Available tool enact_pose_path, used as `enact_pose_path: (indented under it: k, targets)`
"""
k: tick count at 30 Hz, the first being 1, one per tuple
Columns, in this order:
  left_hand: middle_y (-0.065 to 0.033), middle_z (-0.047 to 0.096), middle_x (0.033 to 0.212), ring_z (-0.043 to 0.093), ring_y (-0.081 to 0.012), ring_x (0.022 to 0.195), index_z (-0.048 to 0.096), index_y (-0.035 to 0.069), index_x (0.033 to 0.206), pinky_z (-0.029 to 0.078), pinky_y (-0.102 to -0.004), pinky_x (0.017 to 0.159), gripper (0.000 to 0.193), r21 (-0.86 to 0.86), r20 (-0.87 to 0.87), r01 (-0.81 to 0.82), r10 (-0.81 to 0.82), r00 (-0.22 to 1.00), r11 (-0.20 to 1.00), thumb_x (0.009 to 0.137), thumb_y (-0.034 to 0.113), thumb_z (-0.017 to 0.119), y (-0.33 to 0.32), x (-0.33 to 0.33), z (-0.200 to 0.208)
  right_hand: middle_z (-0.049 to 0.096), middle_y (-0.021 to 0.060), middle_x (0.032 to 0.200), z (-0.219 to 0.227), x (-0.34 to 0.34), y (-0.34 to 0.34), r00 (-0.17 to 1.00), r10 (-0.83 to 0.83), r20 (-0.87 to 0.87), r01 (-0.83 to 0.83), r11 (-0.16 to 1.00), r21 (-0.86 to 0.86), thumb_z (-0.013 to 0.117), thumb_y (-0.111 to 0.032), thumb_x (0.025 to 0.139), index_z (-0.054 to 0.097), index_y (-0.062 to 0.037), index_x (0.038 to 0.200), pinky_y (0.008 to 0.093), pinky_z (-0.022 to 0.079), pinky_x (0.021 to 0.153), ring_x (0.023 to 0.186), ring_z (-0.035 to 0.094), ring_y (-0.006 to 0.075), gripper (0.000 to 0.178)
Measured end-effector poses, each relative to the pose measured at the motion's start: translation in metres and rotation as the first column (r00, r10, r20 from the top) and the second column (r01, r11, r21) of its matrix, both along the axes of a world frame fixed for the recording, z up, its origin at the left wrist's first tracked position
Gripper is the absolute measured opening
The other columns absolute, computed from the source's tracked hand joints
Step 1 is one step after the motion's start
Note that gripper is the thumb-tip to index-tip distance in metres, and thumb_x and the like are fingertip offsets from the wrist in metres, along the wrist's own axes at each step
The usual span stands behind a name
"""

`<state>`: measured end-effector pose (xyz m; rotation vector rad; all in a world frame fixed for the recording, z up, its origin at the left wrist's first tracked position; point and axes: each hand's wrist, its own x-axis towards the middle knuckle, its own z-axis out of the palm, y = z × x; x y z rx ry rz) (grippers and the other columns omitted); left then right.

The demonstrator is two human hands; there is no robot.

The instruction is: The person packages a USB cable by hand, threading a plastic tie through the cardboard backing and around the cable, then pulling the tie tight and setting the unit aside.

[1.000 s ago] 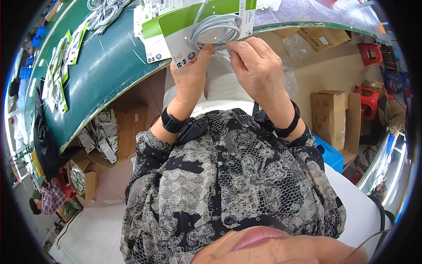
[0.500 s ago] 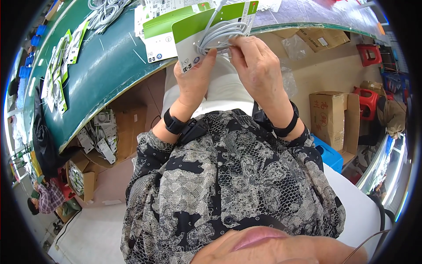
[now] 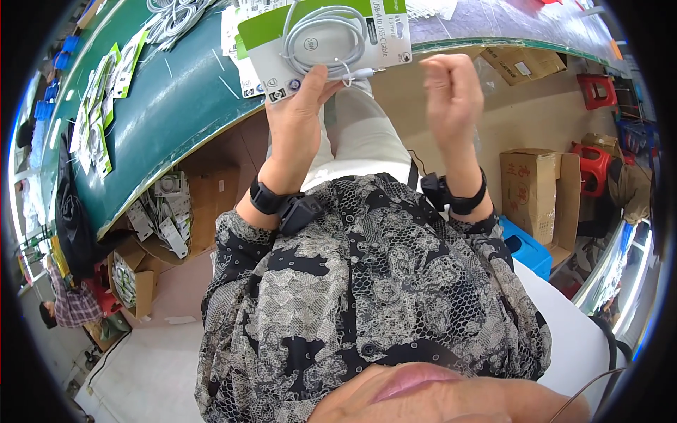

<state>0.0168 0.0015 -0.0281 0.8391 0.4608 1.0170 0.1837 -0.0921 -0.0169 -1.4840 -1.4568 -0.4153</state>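
Observation:
My left hand (image 3: 302, 106) grips a green and white packaging card (image 3: 314, 46) at its lower edge, thumb on the front. A light grey cable (image 3: 359, 42) lies coiled against the card's face. Below the coil, its plug (image 3: 364, 73) sticks out to the right beside a thin white tie (image 3: 346, 72). My right hand (image 3: 453, 95) is raised to the right of the card, apart from it. Its fingers are curled together and slightly blurred; whether they hold anything is hidden. Other cards (image 3: 250, 79) lie on the green table behind the held one.
Several carded cables (image 3: 99, 116) lie on the left of the green table (image 3: 169, 92), with loose grey cable coils (image 3: 176, 21) farther back. Open cartons with packs (image 3: 166, 218) stand below the table's left edge. To the right are a cardboard box (image 3: 529, 194), a blue bin (image 3: 525, 248) and red stools (image 3: 596, 92).
My right hand has let go of the cable coil and moved right. The card has turned in my left hand, so the coil and plug show more fully.

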Motion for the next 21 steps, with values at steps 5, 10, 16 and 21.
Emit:
enact_pose_path:
  k: [5,10,16,21]
  targets:
    - [-0.0099,0.060,0.111,0.063,-0.0217,0.097,0.049,0.001,0.123,0.055,-0.0385,0.085,0.033,-0.048,-0.032,0.136,-0.138,0.990,0.989,0.091,0.007,0.057,-0.015,-0.007,0.012,0.062,0.0065,0.086,-0.050,-0.001,0.001,0.618,0.118,-0.777,-0.330,0.936,-0.120,0.062,0.001,0.082,0.060,-0.0016,0.100,0.0281,0.049,0.063,0.073,0.059,0.0186,0.018]
    - [-0.0112,0.060,0.111,0.063,-0.0223,0.099,0.049,-0.001,0.122,0.054,-0.0394,0.086,0.032,-0.107,-0.058,0.179,-0.186,0.981,0.978,0.092,0.007,0.056,-0.025,-0.009,0.010,0.062,0.0118,0.100,-0.060,-0.011,0.023,0.955,0.187,-0.229,-0.224,0.963,-0.147,0.065,-0.001,0.078,0.059,-0.0011,0.108,0.0349,0.049,0.078,0.090,0.060,0.0249,0.030]
    - [-0.0125,0.059,0.114,0.062,-0.0235,0.100,0.048,-0.001,0.123,0.053,-0.0409,0.088,0.031,-0.144,-0.012,0.208,-0.212,0.977,0.967,0.093,0.007,0.054,-0.030,-0.011,0.011,0.060,0.0151,0.107,-0.061,-0.017,0.016,0.919,0.294,-0.264,-0.308,0.951,-0.015,0.062,0.001,0.079,0.059,0.0005,0.110,0.0393,0.046,0.085,0.097,0.059,0.0283,0.031]
    - [-0.0125,0.059,0.114,0.062,-0.0239,0.102,0.049,-0.001,0.122,0.052,-0.0411,0.089,0.032,-0.028,0.011,0.195,-0.195,0.981,0.980,0.092,0.006,0.054,-0.034,-0.004,0.029,0.063,0.0130,0.096,-0.083,-0.026,0.014,0.991,0.109,-0.083,-0.107,0.994,0.028,0.059,0.003,0.080,0.061,0.0000,0.101,0.0348,0.050,0.074,0.086,0.062,0.0250,0.021]
